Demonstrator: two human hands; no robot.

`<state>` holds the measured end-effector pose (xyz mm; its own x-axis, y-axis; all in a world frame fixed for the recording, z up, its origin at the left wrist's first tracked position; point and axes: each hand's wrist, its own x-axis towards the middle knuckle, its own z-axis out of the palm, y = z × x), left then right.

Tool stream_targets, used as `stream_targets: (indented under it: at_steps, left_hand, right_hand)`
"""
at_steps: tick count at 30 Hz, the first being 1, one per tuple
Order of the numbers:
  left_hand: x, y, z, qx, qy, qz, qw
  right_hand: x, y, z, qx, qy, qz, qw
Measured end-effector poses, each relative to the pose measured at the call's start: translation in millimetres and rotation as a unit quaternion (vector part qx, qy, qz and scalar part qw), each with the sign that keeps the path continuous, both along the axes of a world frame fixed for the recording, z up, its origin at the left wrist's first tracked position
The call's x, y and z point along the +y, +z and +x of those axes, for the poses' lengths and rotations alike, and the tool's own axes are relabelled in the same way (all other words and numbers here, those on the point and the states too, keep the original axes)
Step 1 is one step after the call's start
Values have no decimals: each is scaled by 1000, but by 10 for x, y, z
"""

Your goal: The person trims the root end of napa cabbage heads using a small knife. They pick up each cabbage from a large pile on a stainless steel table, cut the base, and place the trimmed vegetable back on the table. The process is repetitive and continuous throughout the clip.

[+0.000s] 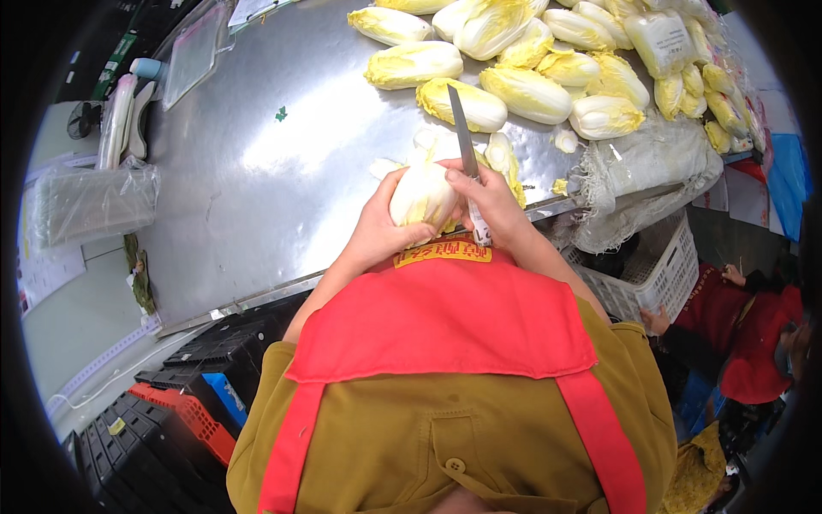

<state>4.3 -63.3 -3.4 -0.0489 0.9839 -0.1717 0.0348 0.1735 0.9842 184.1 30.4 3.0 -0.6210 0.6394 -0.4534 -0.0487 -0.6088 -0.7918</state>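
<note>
A pale napa cabbage (420, 196) is held above the near edge of the metal table (212, 212). My left hand (379, 221) wraps around its left side, thumb across the lower part. In my right hand (494, 199) is a knife (463, 132), blade pointing away from me, while the fingers of that hand also touch the cabbage's right side. Trimmed leaves and cut pieces (504, 160) lie on the table just beyond my hands. Farther off, several whole cabbages (526, 95) with yellow leaf tips are spread out.
A woven sack (648, 170) drapes over the table's right edge, above a white plastic crate (668, 263) held by another person's hand (655, 320). Wrapped cabbages (661, 42) are piled at far right. Plastic bags (96, 202) hang at left; black crates (128, 443) stand below.
</note>
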Motion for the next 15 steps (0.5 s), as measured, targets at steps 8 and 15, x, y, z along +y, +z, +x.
stream_targets:
  at_steps: [8, 15]
  left_hand:
    - [64, 122, -5, 31, 40, 2, 999]
    - [71, 82, -66, 94, 59, 15, 994]
  right_hand:
    - [-97, 10, -53, -25, 10, 226, 974]
    - [-35, 52, -43, -77, 52, 268, 959]
